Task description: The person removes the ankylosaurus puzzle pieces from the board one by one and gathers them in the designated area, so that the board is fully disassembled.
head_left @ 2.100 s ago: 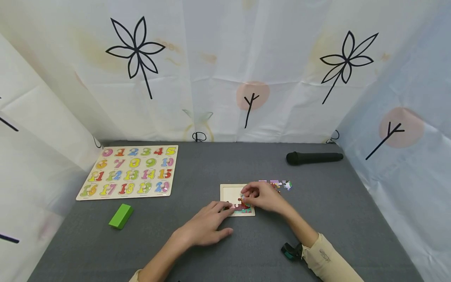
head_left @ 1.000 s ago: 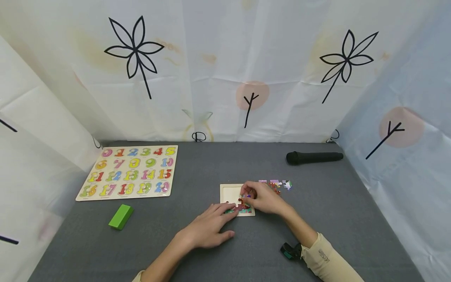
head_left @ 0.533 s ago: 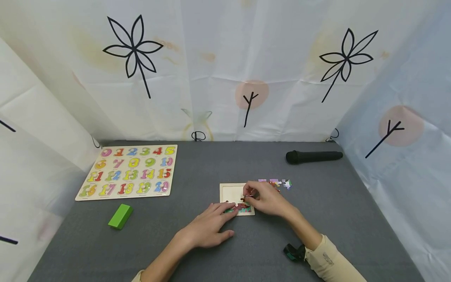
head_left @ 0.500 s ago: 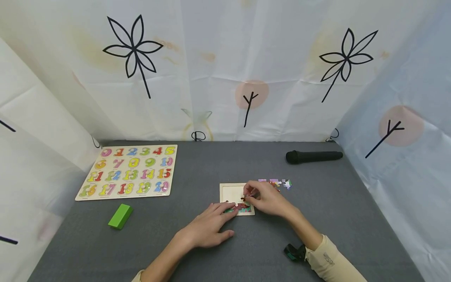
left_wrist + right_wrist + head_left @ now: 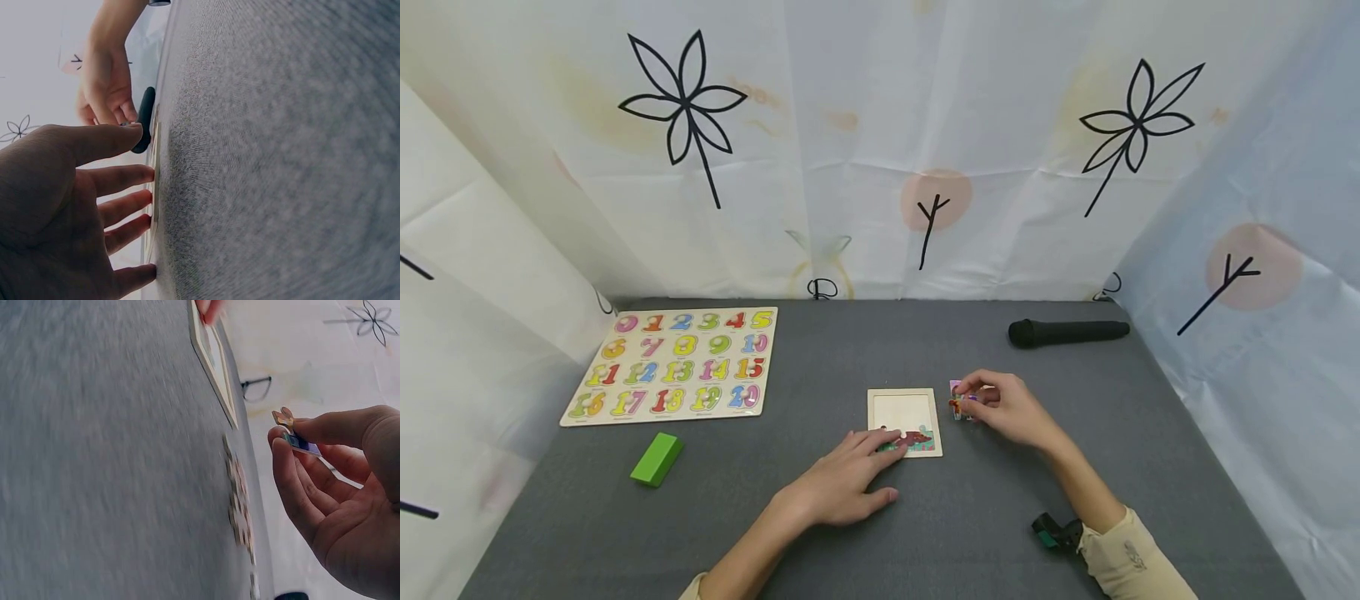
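Note:
A small wooden jigsaw tray (image 5: 901, 410) lies at the middle of the table, its bottom row filled with colourful jigsaw pieces (image 5: 919, 438) and its upper part bare wood. My left hand (image 5: 842, 479) rests on the tray's lower left with straight, spread fingers; its fingertips (image 5: 149, 197) meet the tray edge in the left wrist view. To the right of the tray, my right hand (image 5: 1009, 408) pinches a jigsaw piece (image 5: 301, 444) between thumb and fingers, raised off the table. Loose jigsaw pieces (image 5: 237, 500) lie below that hand, mostly hidden by it in the head view.
A wooden number puzzle board (image 5: 673, 367) lies at the back left, with a green block (image 5: 657, 459) in front of it. A black microphone (image 5: 1067, 332) lies at the back right. Printed white curtains (image 5: 880, 150) enclose the table's back and sides.
My right hand has lifted the jigsaw piece away from the tray and moved right, over the loose pieces. That leaves the tray's right side uncovered. The left hand has barely shifted.

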Demonstrator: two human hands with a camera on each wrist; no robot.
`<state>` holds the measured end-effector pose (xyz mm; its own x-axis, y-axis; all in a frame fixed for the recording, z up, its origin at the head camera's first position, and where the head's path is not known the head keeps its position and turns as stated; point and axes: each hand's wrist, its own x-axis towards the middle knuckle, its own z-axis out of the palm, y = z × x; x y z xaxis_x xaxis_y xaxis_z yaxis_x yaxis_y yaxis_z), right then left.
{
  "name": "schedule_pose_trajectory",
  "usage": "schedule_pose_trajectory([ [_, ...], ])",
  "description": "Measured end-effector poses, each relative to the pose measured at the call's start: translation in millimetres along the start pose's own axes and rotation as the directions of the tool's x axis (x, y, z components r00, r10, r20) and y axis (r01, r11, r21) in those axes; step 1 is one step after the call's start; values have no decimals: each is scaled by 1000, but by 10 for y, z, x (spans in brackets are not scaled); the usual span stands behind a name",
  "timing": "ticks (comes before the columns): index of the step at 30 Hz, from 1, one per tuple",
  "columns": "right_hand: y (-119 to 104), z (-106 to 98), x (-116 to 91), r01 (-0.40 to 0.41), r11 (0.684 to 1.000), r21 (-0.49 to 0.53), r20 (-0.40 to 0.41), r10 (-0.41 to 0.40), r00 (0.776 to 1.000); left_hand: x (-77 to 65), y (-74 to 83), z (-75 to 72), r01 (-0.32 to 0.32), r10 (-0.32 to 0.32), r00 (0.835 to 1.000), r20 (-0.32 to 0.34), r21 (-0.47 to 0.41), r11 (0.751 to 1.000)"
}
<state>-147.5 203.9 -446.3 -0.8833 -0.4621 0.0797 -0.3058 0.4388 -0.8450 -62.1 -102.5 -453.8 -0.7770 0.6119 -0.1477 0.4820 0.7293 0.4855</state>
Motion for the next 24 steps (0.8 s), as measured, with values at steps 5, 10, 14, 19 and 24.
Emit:
schedule_pose_trajectory([
  [5, 70, -179, -68, -51, 999, -13, -24, 51, 998, -2, -5, 4, 0, 0, 1000, -1, -4, 1000],
  [10, 173, -359, -138, -63, 997, -54, -38, 61, 997, -2, -12, 13, 1, -1, 1000, -5, -4, 1000],
  [14, 269, -470, -192, -80, 993, -82, -25, 78, 997, 0, -17, 17, -1, 1, 1000, -6, -2, 1000],
  [19, 348, -547, -234, -124, 986, -108, 13, 126, 992, -4, -19, 16, -7, 7, 1000, -10, -3, 1000],
  [24, 389, -558, -246, -157, 976, -151, 29, 163, 986, -3, -19, 16, -10, 10, 1000, -11, 1, 1000],
])
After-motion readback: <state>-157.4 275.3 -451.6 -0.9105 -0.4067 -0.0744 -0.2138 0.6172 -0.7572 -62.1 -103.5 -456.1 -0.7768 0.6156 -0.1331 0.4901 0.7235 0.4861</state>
